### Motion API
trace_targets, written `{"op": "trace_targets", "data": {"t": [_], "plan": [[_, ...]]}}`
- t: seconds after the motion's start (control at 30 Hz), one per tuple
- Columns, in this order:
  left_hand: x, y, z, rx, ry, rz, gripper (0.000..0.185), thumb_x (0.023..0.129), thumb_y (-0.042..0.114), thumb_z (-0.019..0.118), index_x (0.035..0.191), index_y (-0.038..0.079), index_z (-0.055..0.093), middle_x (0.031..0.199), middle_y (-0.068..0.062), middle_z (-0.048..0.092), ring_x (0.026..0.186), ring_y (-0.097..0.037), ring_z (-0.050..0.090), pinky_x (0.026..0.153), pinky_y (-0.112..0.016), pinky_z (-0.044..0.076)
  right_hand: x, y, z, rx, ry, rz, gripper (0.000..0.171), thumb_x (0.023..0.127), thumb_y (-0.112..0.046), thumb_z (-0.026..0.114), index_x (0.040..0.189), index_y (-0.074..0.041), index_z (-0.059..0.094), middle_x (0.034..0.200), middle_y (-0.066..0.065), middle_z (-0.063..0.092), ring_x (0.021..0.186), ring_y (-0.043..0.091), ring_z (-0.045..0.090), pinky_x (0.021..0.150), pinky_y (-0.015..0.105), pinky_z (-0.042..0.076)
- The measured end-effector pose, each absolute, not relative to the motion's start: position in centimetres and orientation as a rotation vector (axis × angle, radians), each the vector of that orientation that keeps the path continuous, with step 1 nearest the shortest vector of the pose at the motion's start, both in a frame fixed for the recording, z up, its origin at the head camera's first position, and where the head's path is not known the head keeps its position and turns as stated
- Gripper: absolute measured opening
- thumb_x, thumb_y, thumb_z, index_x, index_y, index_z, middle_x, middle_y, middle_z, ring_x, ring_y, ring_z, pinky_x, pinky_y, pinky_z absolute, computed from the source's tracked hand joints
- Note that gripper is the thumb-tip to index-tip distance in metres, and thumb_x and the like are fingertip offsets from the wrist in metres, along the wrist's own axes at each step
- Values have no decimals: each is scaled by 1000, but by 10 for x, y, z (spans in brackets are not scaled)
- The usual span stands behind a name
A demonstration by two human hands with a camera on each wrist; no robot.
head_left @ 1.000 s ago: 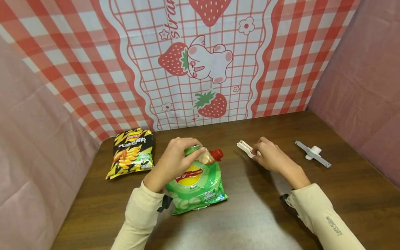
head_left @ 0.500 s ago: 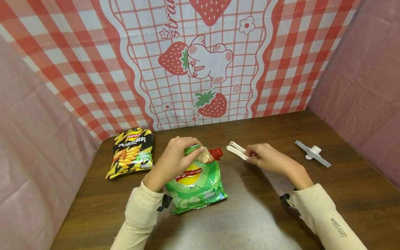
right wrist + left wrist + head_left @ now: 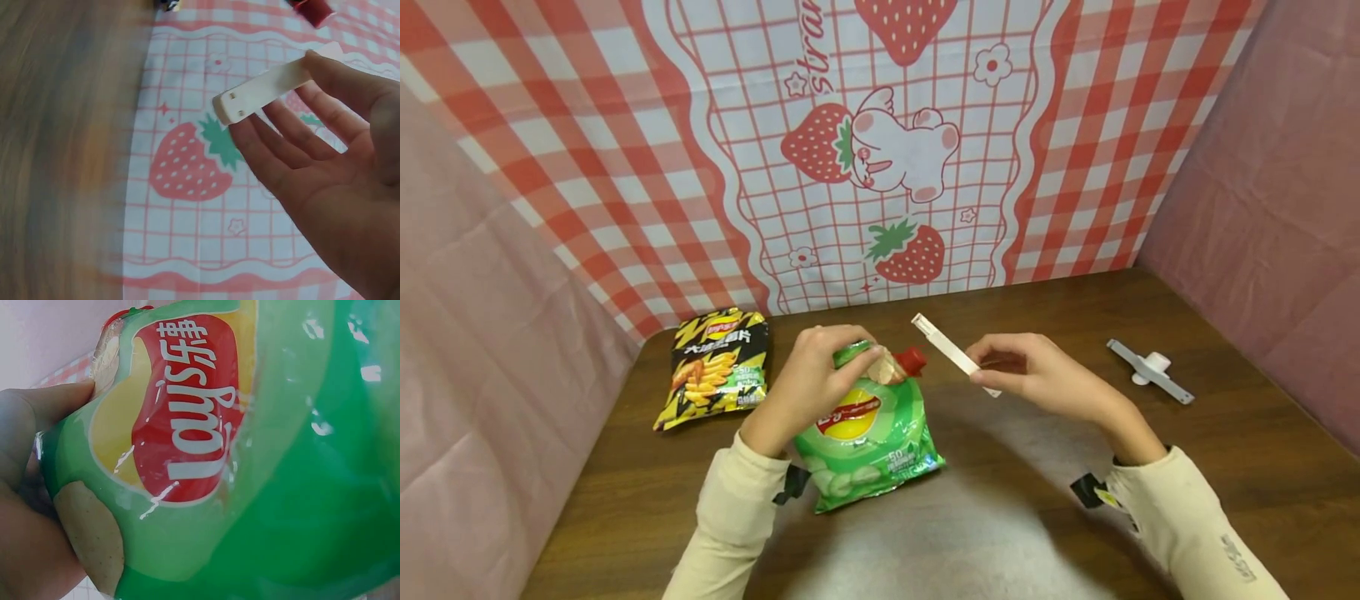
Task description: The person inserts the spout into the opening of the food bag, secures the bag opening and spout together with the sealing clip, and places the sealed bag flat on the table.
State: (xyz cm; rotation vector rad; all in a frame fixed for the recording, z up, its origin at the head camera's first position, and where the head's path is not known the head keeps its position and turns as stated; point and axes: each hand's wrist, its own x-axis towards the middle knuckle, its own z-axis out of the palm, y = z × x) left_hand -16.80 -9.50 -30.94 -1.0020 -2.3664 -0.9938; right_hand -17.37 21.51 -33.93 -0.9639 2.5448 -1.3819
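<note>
The white sealing clip [image 3: 953, 353] is pinched in the right hand [image 3: 1037, 373] and has been lifted off the bench [image 3: 1150, 483] and carried toward the green chip bag [image 3: 868, 433]. The bag's gathered top is still gripped by the left hand [image 3: 808, 383]. A yellow chip bag [image 3: 715, 365] lies left, a second clip [image 3: 1150, 369] right.

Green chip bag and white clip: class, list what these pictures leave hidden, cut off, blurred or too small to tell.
- Green chip bag: the top is covered by the left hand in the head view; the left wrist view cuts off its edges.
- White clip: the near end is hidden by the right hand; the right wrist view does not show whether it is open.
- Yellow chip bag: small print too tiny to read.
- Table: blurred in the right wrist view.
</note>
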Motion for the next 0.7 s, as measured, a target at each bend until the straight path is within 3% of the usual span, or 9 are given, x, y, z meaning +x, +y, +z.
{"op": "trace_targets", "data": {"t": [0.27,0.7], "plan": [[-170,-96,-310,-999,-2354,-1018,10,95,17,68,88,12,75,85,4,72,73,-7,62,75,-34,48,-158,198,-326,-1181,2689,-1263,13,94,-17,71,105,-22,68,109,-8,68,97,9,64,82,31,53],[-169,-92,-312,-994,-2332,-1071,9,95,16,69,91,12,75,86,5,72,73,-7,61,73,-33,48,-150,171,-336,-1284,2730,-1413,12,89,-8,75,96,-17,71,103,-6,72,95,10,67,83,32,56]]}}
